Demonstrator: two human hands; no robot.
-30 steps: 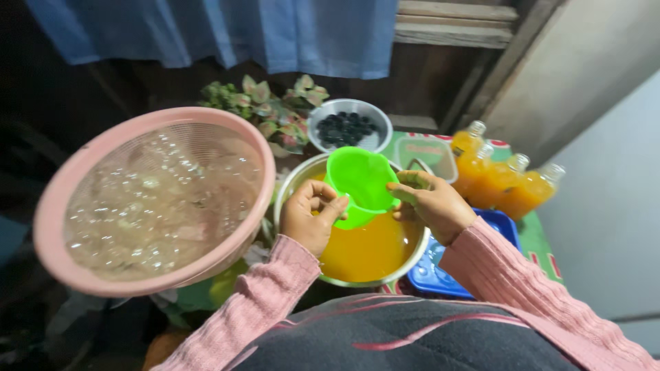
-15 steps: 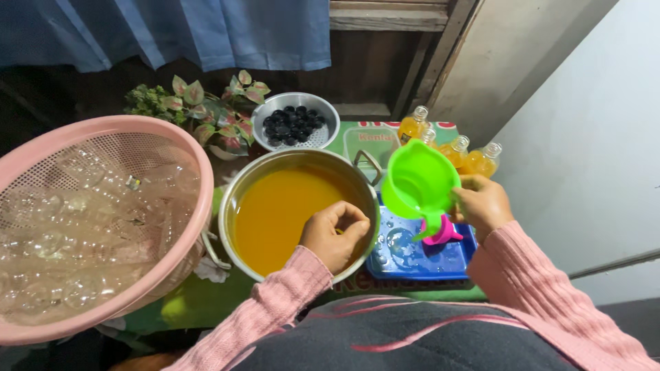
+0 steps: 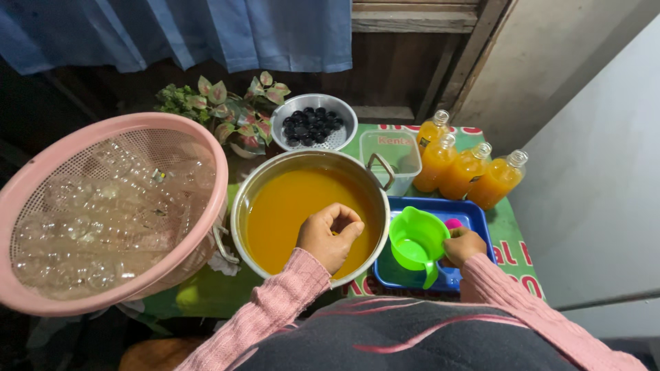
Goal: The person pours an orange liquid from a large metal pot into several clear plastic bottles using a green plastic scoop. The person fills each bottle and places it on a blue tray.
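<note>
The left hand (image 3: 330,237) hovers over the near rim of the steel pot (image 3: 240,206); its fingers are curled together, thumb against fingertips, and whether they pinch anything small cannot be determined. The right hand (image 3: 464,246) rests on the blue tray (image 3: 474,213), with its fingers closed on the green jug (image 3: 416,240); the exact grip point is hidden behind the jug body. The jug stands upright, mouth upward, its spout or handle projecting toward the person, and appears empty. It lies just to the right of the pot, between the two hands, nearer the right hand. A pink object (image 3: 454,223) lies on the tray, touching or just beside the right hand. The pot holds opaque orange liquid to a high level. Behind the tray, four filled bottles (image 3: 464,172) of orange liquid stand uncapped beside a clear plastic box (image 3: 388,154). A metal bowl (image 3: 278,124) behind the pot contains dark bottle caps. At left, a pink basket (image 3: 213,178) holds clear empty bottles. A potted plant (image 3: 227,103) stands at the rear of the tabletop (image 3: 509,233).
</note>
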